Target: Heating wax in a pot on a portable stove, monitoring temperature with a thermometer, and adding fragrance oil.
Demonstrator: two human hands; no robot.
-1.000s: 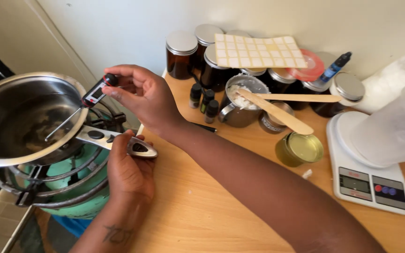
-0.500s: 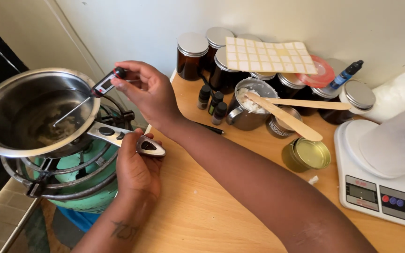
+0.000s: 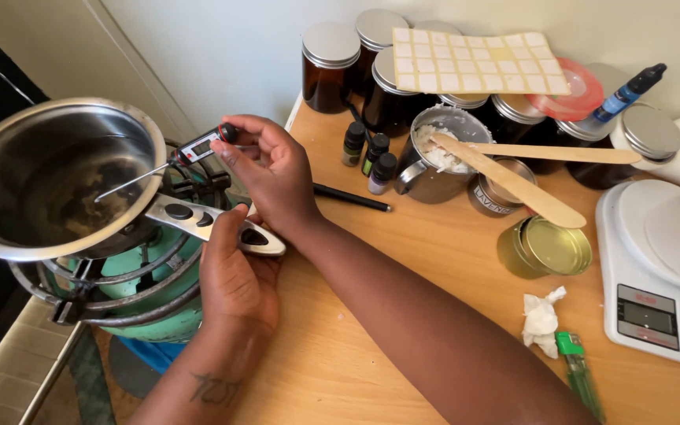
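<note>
probe tilts a little lower into the pan

since the earlier pictures the slim digital probe thermometer with a black-and-red head has shifted slightly: its display now faces up more plainly and its metal stem slants down into the round stainless steel saucepan, tip near the dark residue on the pan floor. the pan itself sits much as it did. judging by this, the reading is being taken, not finished, since the stem is still in the pan.

the right hand is closed on the thermometer's head, fingers pinching it from the side. the left hand is closed around the end of the pan's grey-and-black handle, steadying it. the pan rests on the wire ring of a green gas cylinder burner, just beside the edge of the wooden counter.

further out on the counter: a black pen, three small dark dropper bottles, a steel cup of white flakes with two flat wooden sticks laid across it, amber jars with silver lids, a sheet of pale labels, an open gold tin, a crumpled tissue, a green lighter and a white kitchen scale.
</note>
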